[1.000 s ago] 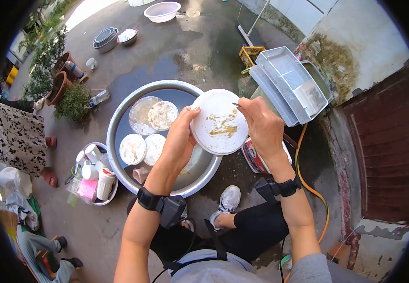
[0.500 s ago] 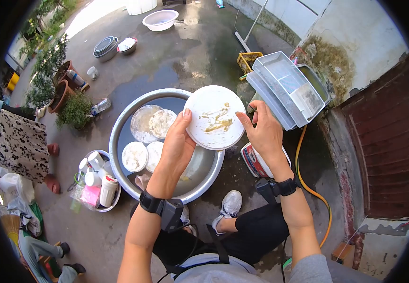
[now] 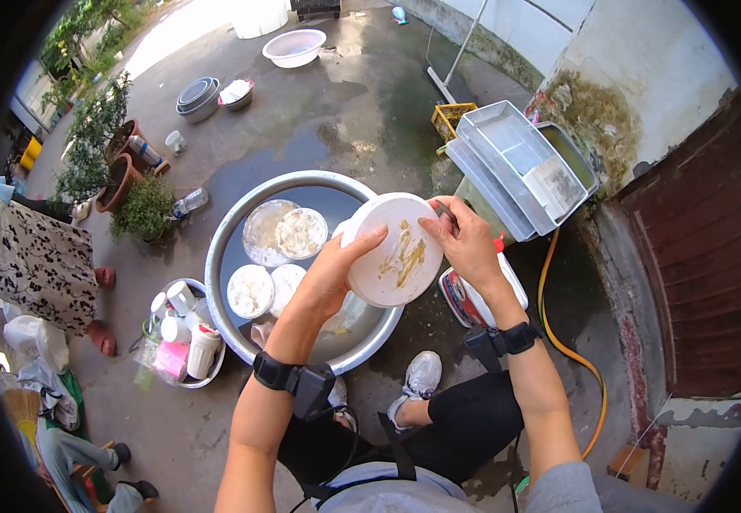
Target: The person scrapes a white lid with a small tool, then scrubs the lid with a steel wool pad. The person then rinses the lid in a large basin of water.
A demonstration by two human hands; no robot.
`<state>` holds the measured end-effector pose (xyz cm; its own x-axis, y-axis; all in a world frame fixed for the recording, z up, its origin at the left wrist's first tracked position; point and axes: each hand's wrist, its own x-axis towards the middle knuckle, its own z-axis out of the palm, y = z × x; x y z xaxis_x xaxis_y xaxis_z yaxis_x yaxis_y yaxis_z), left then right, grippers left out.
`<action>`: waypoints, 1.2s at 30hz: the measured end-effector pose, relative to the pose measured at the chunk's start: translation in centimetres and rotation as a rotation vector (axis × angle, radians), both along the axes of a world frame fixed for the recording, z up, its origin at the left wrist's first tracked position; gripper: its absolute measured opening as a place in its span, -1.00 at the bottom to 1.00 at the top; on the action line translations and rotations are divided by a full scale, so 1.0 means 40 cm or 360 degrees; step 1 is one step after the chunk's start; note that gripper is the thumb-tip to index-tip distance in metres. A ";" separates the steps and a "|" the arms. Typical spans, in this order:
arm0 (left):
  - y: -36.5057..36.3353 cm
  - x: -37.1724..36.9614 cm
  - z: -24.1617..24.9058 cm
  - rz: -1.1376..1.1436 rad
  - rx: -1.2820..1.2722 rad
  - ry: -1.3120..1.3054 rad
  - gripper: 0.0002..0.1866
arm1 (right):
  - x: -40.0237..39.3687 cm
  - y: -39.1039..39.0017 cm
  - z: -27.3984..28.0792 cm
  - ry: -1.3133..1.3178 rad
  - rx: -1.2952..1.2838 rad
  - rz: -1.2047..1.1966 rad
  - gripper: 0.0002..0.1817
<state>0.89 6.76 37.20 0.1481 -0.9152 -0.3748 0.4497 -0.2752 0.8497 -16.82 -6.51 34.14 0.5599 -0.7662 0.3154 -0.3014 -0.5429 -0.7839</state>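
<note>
My left hand grips a round white plastic lid by its left edge, thumb on top. Brown, glue-like smears streak the lid's tilted face. At the upper right edge is my right hand, its fingers pinched around a small dark thin piece whose kind I cannot make out. The right thumb tip is at the lid's face. Below the lid stands a large metal basin of water. Several round whitish lids, among them a scaly one, lie in it.
Left of the basin, a smaller bowl holds white cups and a pink item. To the right are stacked clear plastic bins, a white-and-red container and a yellow hose. Another person's patterned clothing shows at left.
The lid has dropped lower and tilted, its smears turned more upright. My right hand has come in against its upper right edge. The view has shifted slightly.
</note>
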 end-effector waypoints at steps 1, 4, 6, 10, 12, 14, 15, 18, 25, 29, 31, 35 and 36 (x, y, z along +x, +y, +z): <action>-0.002 -0.005 -0.016 0.0031 0.0011 -0.0041 -0.39 | -0.001 0.008 0.008 0.0002 0.0003 0.0000 -0.58; -0.015 -0.007 -0.032 0.0144 -0.0007 -0.0091 -0.40 | 0.003 0.017 0.036 0.0144 -0.0107 -0.0071 -0.65; -0.009 -0.009 -0.033 0.0222 -0.0004 -0.0090 -0.41 | 0.003 0.030 0.041 0.0066 -0.0228 -0.0181 -0.72; -0.004 -0.013 -0.038 0.0297 -0.0045 0.0166 -0.46 | 0.021 0.043 0.062 0.0003 -0.0418 -0.0116 -0.79; -0.002 -0.016 -0.053 0.0320 -0.0085 0.0270 -0.47 | 0.026 0.045 0.063 0.0086 -0.0531 -0.0062 -0.83; -0.005 -0.024 -0.068 0.0364 -0.0126 0.0534 -0.46 | 0.024 0.042 0.059 0.0185 -0.0647 -0.0010 -0.86; -0.005 -0.029 -0.064 0.0365 -0.0125 0.0543 -0.46 | 0.024 0.043 0.056 0.0203 -0.0735 0.0000 -0.88; 0.002 -0.035 -0.050 0.0412 -0.0084 0.0616 -0.48 | 0.026 0.042 0.049 0.0206 -0.0843 -0.0019 -0.88; 0.000 -0.041 -0.064 0.0399 -0.0048 0.0652 -0.50 | 0.032 0.054 0.067 0.0172 -0.0758 -0.0149 -0.87; 0.006 -0.040 -0.049 0.0350 -0.0006 0.0590 -0.41 | 0.034 0.054 0.066 0.0140 -0.0822 -0.0106 -0.87; 0.007 -0.040 -0.049 0.0363 0.0007 0.0583 -0.41 | 0.027 0.049 0.067 0.0160 -0.0786 -0.0142 -0.86; 0.002 -0.035 -0.062 0.0355 -0.0049 0.0660 -0.42 | 0.027 0.058 0.069 0.0167 -0.0796 -0.0111 -0.87; 0.002 -0.036 -0.059 0.0359 -0.0058 0.0651 -0.42 | 0.029 0.060 0.068 0.0167 -0.0799 -0.0118 -0.87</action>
